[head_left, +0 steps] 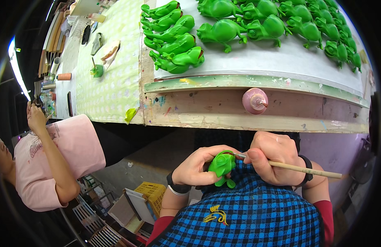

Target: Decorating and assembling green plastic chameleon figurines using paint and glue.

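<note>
My left hand [197, 166] is closed around a small green chameleon figurine [221, 165], held just in front of my checked apron. In my right hand [277, 158] is a thin paintbrush [307, 170] with a pale wooden handle. Its tip meets the upper right edge of the figurine, where a little red shows. A pink squeeze bottle [253, 103] stands on the table ledge beyond my hands. Several green figurines [176, 43] with dark red mouth openings lie stacked in a column at the back left. More green chameleons [269, 28] stand in rows to their right.
White paper [223, 61] lies under the figurines, behind a paint-stained green wooden strip [223, 83]. On the left, a co-worker in a pink shirt [62, 160] sits by a patterned table cover [110, 82]. A yellow crate [151, 193] rests on the floor.
</note>
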Demonstrator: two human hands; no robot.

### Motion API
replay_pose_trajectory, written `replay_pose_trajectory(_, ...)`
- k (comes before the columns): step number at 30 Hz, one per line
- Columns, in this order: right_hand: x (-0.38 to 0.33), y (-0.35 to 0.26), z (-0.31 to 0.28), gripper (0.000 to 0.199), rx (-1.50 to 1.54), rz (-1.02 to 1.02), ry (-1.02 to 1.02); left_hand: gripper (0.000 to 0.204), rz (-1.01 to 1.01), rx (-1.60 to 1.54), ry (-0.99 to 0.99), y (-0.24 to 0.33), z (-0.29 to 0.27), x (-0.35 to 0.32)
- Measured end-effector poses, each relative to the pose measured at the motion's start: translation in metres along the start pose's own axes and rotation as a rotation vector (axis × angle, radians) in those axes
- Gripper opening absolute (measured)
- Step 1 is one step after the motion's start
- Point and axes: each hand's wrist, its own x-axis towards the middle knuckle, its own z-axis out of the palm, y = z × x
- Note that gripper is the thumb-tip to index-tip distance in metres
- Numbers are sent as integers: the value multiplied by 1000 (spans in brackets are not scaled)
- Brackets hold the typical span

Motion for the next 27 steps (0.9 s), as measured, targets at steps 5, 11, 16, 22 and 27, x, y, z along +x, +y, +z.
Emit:
replay_pose_trajectory(5, 0, 1, -1, 22, 4, -11, -5, 53, 75, -20, -9, -1, 0, 0)
replay_pose_trajectory(11, -1, 1, 0, 22, 0, -7, 8, 53, 70, -11, -19, 0, 0, 2)
replay_pose_trajectory(16, -1, 0, -5, 21, -32, 43, -103, 53, -17, 18, 9, 1, 2, 2)
replay_pose_trajectory(22, -29, -14, -63, 51, 569, 125, 364, 52, 126, -13, 30, -3, -3, -1)
replay_pose_trajectory(27, -72, -23, -236, 25, -65, 137, 1189, 57, 179, -113, 97, -3, -1, 1)
